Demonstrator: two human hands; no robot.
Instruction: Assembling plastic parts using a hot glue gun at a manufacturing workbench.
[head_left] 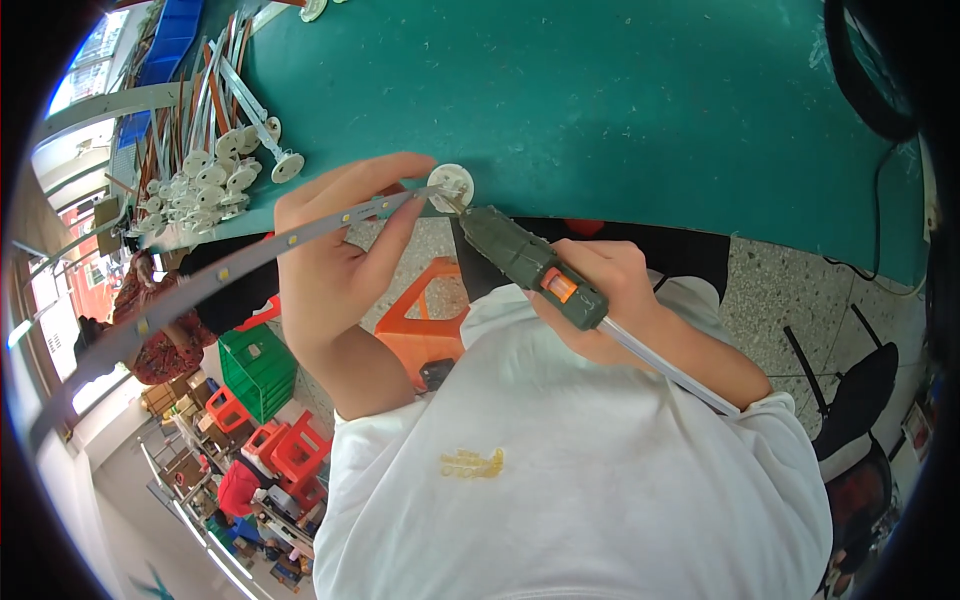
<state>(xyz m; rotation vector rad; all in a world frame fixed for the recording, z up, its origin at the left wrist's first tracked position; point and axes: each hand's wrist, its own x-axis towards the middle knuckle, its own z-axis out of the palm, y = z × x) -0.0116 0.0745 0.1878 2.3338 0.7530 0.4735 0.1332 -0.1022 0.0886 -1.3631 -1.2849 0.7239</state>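
Between the thumb and fingers of my left hand (335, 265) is a long thin LED strip (222, 274) with small yellowish lamps. It runs away toward the lower left. At its far end, by my fingertips, sits a round white disc (456, 180), just over the table's near edge. My right hand (610, 290) is wrapped round a dark green glue gun (505, 247) with an orange switch. A pale glue stick (670, 368) sticks out of its back. The gun's nozzle points at the disc and reaches its lower edge; whether it touches cannot be made out.
A green-topped table (600, 110) spans the front. Several strips with round white bases (210, 175) lie piled at its left, near a blue bin (170, 40). Below are an orange stool (415, 330) and a green crate (258, 370). Another person (160, 330) sits at left; a black cable (877, 200) hangs right.
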